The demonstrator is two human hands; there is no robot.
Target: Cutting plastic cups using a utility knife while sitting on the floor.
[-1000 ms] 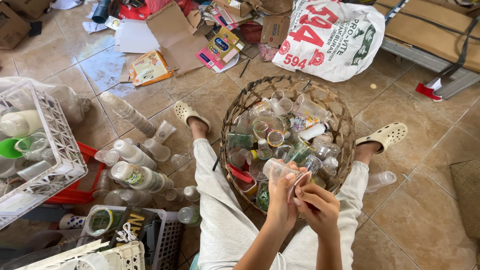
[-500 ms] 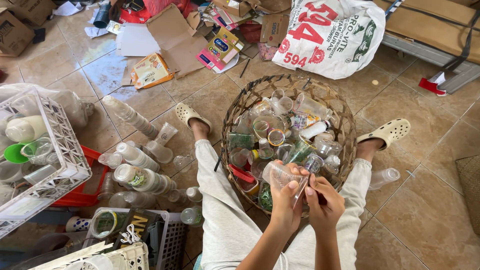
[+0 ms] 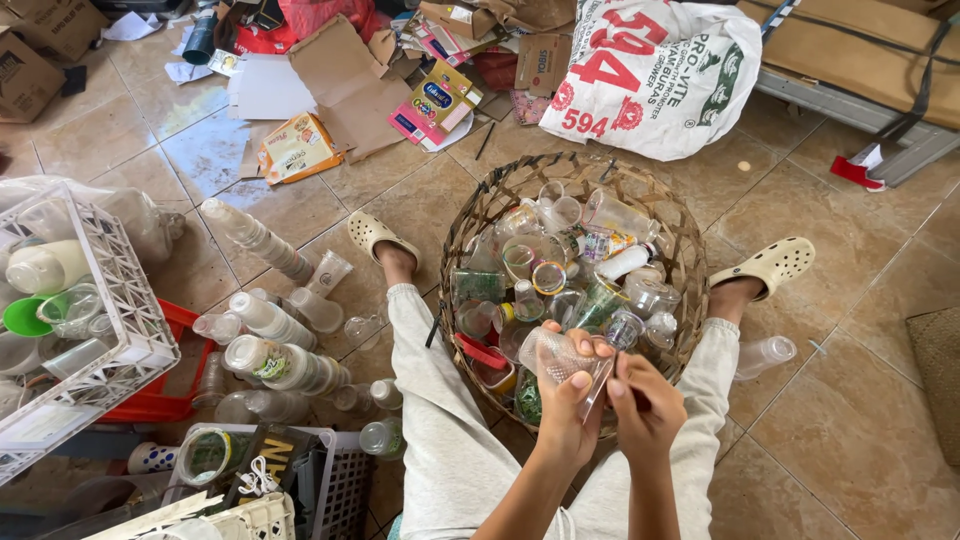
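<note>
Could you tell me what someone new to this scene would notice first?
A round woven basket, heaped with clear plastic cups and bottles, sits between the person's legs. Over its near rim the left hand grips a crumpled clear cup while the right hand picks at it. A big white printed sack lies behind.

A clear, crumpled plastic cup lay on its side just below the centre of the frame, its mouth turned toward the lower right. It was see-through and dented, and sat above the near rim of a round woven basket filled with similar clear plastic containers.
</note>
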